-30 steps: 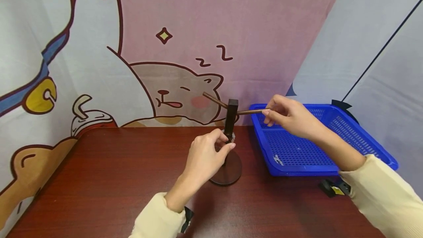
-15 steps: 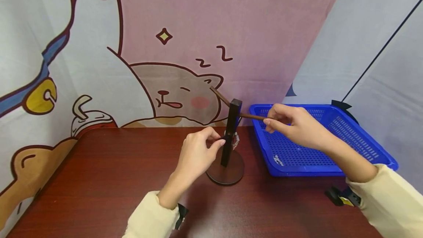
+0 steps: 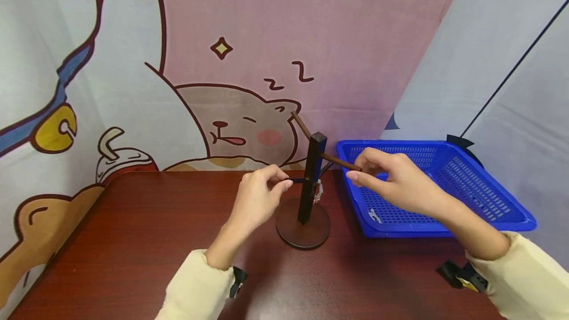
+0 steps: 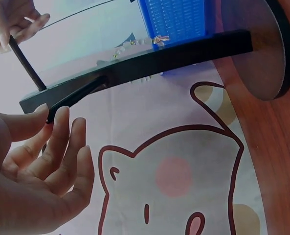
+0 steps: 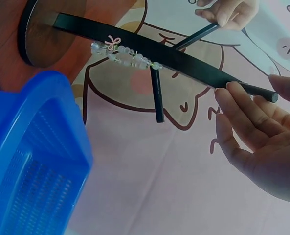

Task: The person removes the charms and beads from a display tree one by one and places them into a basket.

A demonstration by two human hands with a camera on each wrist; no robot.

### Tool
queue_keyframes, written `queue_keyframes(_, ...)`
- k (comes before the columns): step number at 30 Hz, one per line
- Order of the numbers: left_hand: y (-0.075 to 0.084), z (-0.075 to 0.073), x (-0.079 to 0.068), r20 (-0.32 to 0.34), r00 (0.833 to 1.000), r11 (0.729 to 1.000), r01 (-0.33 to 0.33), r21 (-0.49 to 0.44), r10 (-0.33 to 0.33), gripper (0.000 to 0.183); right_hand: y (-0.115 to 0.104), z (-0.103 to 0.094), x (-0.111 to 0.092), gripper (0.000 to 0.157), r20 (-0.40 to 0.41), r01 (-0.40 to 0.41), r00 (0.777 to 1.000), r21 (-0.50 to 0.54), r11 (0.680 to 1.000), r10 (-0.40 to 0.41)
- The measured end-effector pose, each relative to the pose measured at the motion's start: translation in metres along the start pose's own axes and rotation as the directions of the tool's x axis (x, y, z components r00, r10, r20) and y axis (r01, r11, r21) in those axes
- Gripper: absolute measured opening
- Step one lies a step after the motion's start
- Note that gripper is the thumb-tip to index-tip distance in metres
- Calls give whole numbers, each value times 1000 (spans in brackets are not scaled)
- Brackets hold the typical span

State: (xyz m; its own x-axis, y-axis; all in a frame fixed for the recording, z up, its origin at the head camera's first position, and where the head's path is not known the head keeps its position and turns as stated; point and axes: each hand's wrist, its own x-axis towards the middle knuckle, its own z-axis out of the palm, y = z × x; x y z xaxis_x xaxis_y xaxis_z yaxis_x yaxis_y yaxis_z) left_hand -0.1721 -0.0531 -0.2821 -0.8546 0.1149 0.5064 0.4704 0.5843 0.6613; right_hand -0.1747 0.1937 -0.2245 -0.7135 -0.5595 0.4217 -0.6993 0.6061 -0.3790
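A dark wooden jewellery stand [image 3: 305,206] rises from a round base [image 3: 306,235] on the table, with rods crossing its post at two heights. Between thumb and fingertips, my left hand [image 3: 254,199] pinches the near left end of the lower rod [image 3: 297,180]. My right hand [image 3: 393,177] holds the right end of the upper rod [image 3: 338,161] between thumb and fingers. A bracelet [image 5: 140,61] of pale, clear beads with a small pink bow [image 5: 113,41] hangs on the far side of the lower rod, next to the post. In the head view the post partly hides it.
A blue perforated plastic basket [image 3: 360,216] stands right of the stand, under my right forearm. The reddish-brown table [image 3: 155,231] runs up to a cartoon-printed cloth backdrop [image 3: 355,38]. A small whitish item [image 3: 375,216] shows at the basket's near left corner.
The stand has turned, with the upper rod's far end swinging right and its near end coming forward. My left hand has moved left with the lower rod's end; my right hand sits lower.
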Motion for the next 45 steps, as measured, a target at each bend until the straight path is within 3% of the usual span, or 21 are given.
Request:
queue_keyframes(20,-16,-6,14,27,999,999,31,-32,-30,5,-5,14,4,22,-53,125,991,26,992,-123)
queue_keyframes(45,-24,-6,32,105,988,993,117,-33,-113,4,-20,32,11,21,-5,219,976,129,967,-220)
